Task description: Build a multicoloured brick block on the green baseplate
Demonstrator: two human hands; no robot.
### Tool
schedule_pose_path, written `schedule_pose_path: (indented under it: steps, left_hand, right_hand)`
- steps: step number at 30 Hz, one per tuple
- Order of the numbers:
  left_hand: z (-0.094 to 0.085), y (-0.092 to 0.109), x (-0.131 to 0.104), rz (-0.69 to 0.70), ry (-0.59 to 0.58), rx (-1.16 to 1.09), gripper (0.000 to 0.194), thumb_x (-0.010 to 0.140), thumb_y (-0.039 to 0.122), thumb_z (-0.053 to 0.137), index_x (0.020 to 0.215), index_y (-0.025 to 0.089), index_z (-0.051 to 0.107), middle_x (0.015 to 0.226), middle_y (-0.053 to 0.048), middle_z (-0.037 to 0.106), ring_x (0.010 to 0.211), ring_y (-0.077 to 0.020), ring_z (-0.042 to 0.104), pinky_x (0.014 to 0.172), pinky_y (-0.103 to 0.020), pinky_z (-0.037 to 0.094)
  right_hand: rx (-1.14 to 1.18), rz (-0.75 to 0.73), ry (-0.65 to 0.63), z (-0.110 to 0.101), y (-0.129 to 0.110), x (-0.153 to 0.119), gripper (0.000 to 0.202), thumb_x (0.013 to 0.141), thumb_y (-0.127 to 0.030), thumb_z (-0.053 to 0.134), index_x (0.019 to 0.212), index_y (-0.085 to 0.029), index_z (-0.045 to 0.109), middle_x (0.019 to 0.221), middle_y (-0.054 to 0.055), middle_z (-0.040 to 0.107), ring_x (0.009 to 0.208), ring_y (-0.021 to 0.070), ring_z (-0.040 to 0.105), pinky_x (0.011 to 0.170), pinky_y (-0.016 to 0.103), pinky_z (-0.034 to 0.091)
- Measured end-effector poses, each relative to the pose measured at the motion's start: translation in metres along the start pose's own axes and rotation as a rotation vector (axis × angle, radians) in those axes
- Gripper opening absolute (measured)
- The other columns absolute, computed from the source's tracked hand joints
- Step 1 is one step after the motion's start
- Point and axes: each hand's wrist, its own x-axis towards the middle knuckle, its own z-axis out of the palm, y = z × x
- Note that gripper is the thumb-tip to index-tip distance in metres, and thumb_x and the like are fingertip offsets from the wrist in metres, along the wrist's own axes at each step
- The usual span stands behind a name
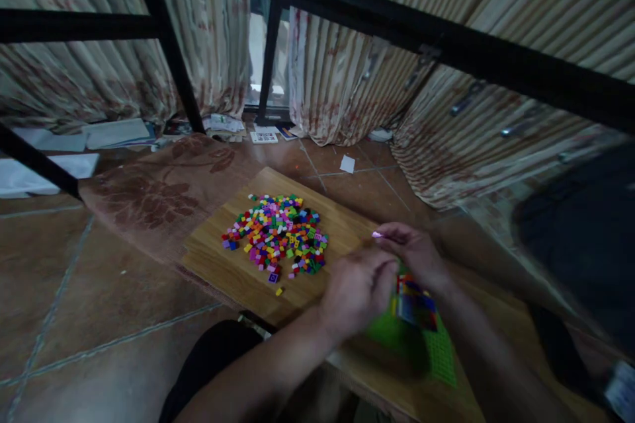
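Observation:
Both hands are close together over the right part of a wooden board. My left hand (354, 291) is closed, its fingers curled at the edge of a green baseplate (441, 353); what it grips is too small and blurred to name. My right hand (414, 251) is closed on a small pink brick (378, 234) that shows at its fingertips. Below the hands, a build of red, yellow and blue bricks (417, 304) stands on the baseplate, partly covered by my right hand. To the left lies a pile of loose, many-coloured bricks (282, 231).
The wooden board (213, 258) rests above a brown patterned cloth (163, 192). A black metal frame (347, 10) crosses the view before striped curtains (342, 79). Papers (119, 132) lie on the tiled floor. A dark shape (585, 231) stands at the right.

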Motion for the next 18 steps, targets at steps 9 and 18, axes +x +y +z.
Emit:
schedule_pose_path:
  steps: [9, 18]
  left_hand:
    - [0.013, -0.02, 0.012, -0.254, -0.062, -0.044, 0.022, 0.089, 0.029, 0.048, 0.095, 0.017, 0.066, 0.081, -0.001, 0.068, 0.071, -0.0126, 0.061, 0.066, -0.022, 0.047]
    - [0.053, -0.018, 0.002, -0.286, -0.293, 0.239, 0.026, 0.087, 0.025, 0.05, 0.106, 0.019, 0.066, 0.083, -0.002, 0.071, 0.07, -0.014, 0.063, 0.064, -0.024, 0.048]
  right_hand:
    - [0.024, 0.116, 0.364, -0.089, 0.01, -0.096, 0.024, 0.066, -0.038, 0.077, 0.084, -0.024, 0.073, 0.091, 0.004, 0.074, 0.089, 0.0217, 0.066, 0.087, 0.039, 0.052]
    - [0.061, 0.101, 0.461, -0.06, 0.059, -0.136, 0.026, 0.071, -0.044, 0.072, 0.085, -0.022, 0.072, 0.089, 0.005, 0.074, 0.083, 0.0216, 0.068, 0.082, 0.038, 0.054]
